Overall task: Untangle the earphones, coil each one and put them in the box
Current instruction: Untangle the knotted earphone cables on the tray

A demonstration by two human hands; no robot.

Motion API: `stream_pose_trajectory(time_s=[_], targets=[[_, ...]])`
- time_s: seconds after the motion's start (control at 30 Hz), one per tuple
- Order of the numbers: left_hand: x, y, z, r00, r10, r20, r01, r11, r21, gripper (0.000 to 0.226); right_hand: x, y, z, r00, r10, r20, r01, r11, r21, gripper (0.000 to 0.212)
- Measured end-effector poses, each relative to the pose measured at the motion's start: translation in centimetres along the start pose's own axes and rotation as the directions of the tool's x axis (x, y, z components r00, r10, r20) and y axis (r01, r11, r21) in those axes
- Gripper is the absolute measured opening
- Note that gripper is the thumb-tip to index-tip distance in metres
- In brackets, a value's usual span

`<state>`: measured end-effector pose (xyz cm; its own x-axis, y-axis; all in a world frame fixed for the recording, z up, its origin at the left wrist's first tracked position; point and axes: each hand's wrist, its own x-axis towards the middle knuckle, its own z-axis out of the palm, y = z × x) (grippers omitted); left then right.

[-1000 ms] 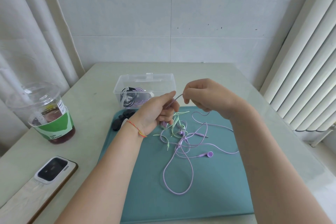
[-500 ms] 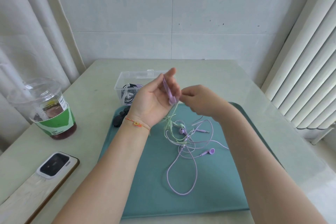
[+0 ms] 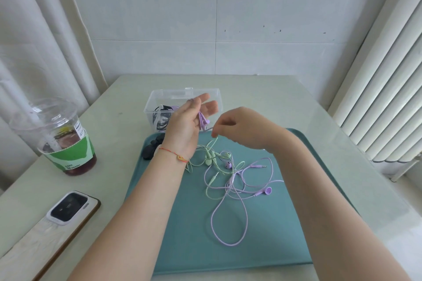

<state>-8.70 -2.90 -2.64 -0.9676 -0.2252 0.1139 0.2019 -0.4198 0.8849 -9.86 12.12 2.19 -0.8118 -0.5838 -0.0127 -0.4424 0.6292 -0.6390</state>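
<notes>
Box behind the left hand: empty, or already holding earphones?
Not empty. Through the clear box, black and purple coiled cords show inside; its top is open. The left hand hides part, so the count cannot be told.

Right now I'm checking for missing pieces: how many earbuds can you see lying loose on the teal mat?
3: a light green earbud near the tangle's top, a purple earbud just below it, another purple earbud at the right. More may be hidden in the tangle or behind the left hand.
</notes>
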Motion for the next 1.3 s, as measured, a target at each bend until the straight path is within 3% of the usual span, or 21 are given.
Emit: stream_pose_trajectory(time_s=[0.2,0.3,0.4,0.47,0.57,0.67,0.73,0.8,0.97,1.1,1.17,1.3], targets=[[-0.8,-0.2,0.7,0.965,-0.177,0.196,0.098,0.929,0.357,0.031,0.1,0.7,-1.4,0.961,-0.034,-0.276,0.044,0.999,0.028,0.020],[-1.1,0.0,1.2,0.864,-0.370,0.341,0.264,0.910,0.319,0.044,0.3,1.4,-2.0,0.912,-0.019,-0.411,0.055,0.996,0.077,0.017],[-1.4,0.6,1.4,0.792,-0.414,0.450,0.379,0.910,0.170,0.039,0.6,2.0,-1.7,0.897,0.014,-0.442,0.052,0.989,0.136,0.016],[-1.5,0.8,1.3,0.786,-0.377,0.489,0.424,0.906,0.017,0.032,0.8,2.0,-1.3,0.904,0.018,-0.426,0.050,0.988,0.148,0.017],[-1.3,1.4,1.3,0.836,-0.290,0.466,0.445,0.854,-0.268,0.032,1.0,1.7,-0.6,0.951,0.003,-0.309,0.031,0.994,0.103,0.021],[-1.0,1.8,1.3,0.929,-0.202,0.311,0.332,0.825,-0.458,0.038,0.7,1.5,0.1,0.994,0.014,-0.106,-0.008,0.998,0.056,0.031],[-0.8,1.7,1.2,0.969,-0.139,0.205,0.224,0.844,-0.487,0.036,0.4,1.3,0.5,0.998,0.036,0.046,-0.037,0.999,0.017,0.023],[-0.6,1.4,0.9,0.986,-0.101,0.130,0.150,0.879,-0.453,0.027,0.3,1.0,0.7,0.992,0.041,0.118,-0.043,0.999,0.010,0.019],[-0.1,0.4,0.1,0.998,-0.045,0.033,0.051,0.978,-0.201,0.020,-0.1,0.6,0.0,0.997,0.048,0.056,-0.050,0.998,0.044,0.019],[-0.1,-0.4,-0.2,1.000,0.025,-0.011,-0.023,0.985,0.173,0.018,-0.3,0.5,-0.9,0.998,0.059,-0.034,-0.056,0.994,0.095,0.017],[-0.2,-0.6,-0.4,0.999,-0.006,0.036,-0.006,0.948,0.320,0.019,-0.3,0.4,-1.4,0.992,0.046,-0.115,-0.029,0.990,0.141,0.017],[-0.6,-0.2,0.3,0.958,-0.202,0.206,0.121,0.930,0.347,0.032,0.0,0.9,-1.6,0.957,0.001,-0.290,0.038,0.991,0.131,0.016]])
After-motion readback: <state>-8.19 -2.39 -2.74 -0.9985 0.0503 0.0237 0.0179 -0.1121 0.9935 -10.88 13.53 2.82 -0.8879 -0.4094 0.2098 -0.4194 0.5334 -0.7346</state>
